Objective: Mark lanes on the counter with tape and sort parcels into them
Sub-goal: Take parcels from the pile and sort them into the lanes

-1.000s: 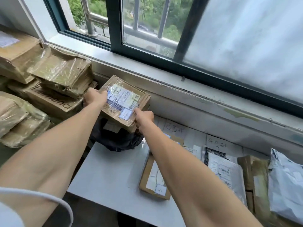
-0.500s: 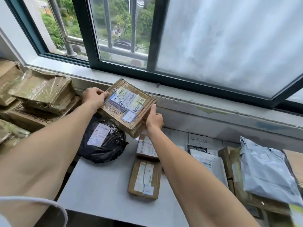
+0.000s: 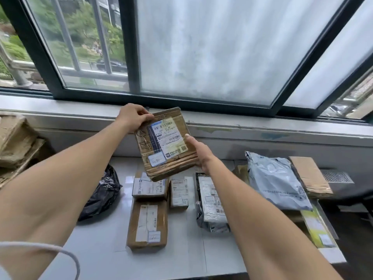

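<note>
One taped box (image 3: 166,141) between two hands' fingers (image 3: 141,115), above three small boxes (image 3: 148,224).

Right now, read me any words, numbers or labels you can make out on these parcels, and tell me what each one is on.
No text reads with certainty.
White shipping label on the taped brown cardboard box held by left hand and right hand: barcodes and print, blurred.
Labels on the long brown cardboard parcel, silver plastic mailer and grey poly bag: too small.

Two bare forearms, left hand (image 3: 132,116) and right hand (image 3: 201,151) ungloved; a white sleeve edge (image 3: 60,251) shows lower left.
</note>
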The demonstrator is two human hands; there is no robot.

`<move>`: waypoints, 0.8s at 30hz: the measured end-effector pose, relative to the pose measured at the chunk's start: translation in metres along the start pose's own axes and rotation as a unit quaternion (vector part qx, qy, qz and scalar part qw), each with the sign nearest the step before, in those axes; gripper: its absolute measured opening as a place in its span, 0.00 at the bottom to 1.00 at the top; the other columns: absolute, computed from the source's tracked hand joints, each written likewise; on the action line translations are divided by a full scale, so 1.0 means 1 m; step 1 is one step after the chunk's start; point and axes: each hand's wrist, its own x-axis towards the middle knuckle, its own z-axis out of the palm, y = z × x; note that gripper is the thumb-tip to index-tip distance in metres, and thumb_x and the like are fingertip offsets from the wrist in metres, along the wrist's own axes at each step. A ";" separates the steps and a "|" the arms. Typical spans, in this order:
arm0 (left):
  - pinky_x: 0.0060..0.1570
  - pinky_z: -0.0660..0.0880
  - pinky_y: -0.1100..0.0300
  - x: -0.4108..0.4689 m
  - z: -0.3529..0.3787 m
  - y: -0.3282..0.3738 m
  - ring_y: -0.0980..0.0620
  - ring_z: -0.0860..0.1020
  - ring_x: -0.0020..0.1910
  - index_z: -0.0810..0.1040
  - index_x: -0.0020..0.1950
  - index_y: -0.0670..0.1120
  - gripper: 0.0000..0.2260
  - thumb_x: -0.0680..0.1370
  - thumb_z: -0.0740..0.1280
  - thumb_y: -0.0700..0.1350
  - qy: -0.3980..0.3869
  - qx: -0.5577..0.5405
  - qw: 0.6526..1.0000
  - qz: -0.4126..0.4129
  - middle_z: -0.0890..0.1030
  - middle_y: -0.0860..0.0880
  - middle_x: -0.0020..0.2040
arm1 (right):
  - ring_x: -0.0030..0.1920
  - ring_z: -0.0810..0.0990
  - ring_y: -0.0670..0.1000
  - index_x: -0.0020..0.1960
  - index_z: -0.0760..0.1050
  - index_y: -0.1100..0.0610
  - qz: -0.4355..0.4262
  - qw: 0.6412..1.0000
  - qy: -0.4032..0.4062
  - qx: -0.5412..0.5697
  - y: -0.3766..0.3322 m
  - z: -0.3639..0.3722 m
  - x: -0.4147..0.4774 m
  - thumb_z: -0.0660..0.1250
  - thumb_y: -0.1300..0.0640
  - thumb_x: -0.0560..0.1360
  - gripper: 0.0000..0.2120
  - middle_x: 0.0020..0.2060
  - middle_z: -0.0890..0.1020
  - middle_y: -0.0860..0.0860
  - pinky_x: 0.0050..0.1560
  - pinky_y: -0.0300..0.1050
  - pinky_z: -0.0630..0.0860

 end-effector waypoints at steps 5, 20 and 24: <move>0.40 0.74 0.63 0.001 0.039 0.056 0.58 0.79 0.43 0.84 0.42 0.54 0.06 0.72 0.74 0.56 -0.057 0.002 0.997 0.049 0.83 0.55 0.40 | 0.55 0.83 0.57 0.62 0.79 0.56 0.054 0.993 -0.090 0.060 0.009 -0.062 -0.026 0.65 0.35 0.75 0.27 0.56 0.84 0.57 0.60 0.54 0.78; 0.62 0.71 0.43 -0.008 0.152 0.150 0.41 0.76 0.61 0.71 0.69 0.43 0.44 0.72 0.49 0.77 -0.111 -0.258 0.925 -0.257 0.77 0.42 0.63 | 0.53 0.83 0.59 0.63 0.79 0.56 0.042 0.972 -0.153 0.174 0.001 -0.215 -0.019 0.65 0.39 0.76 0.25 0.58 0.82 0.59 0.60 0.58 0.78; 0.51 0.78 0.51 -0.023 0.172 0.161 0.46 0.81 0.54 0.77 0.62 0.45 0.32 0.74 0.60 0.70 -0.182 -0.367 0.881 -0.237 0.83 0.38 0.55 | 0.47 0.84 0.57 0.60 0.79 0.58 0.071 0.960 -0.161 0.219 0.004 -0.236 -0.011 0.68 0.39 0.73 0.26 0.54 0.84 0.58 0.49 0.54 0.82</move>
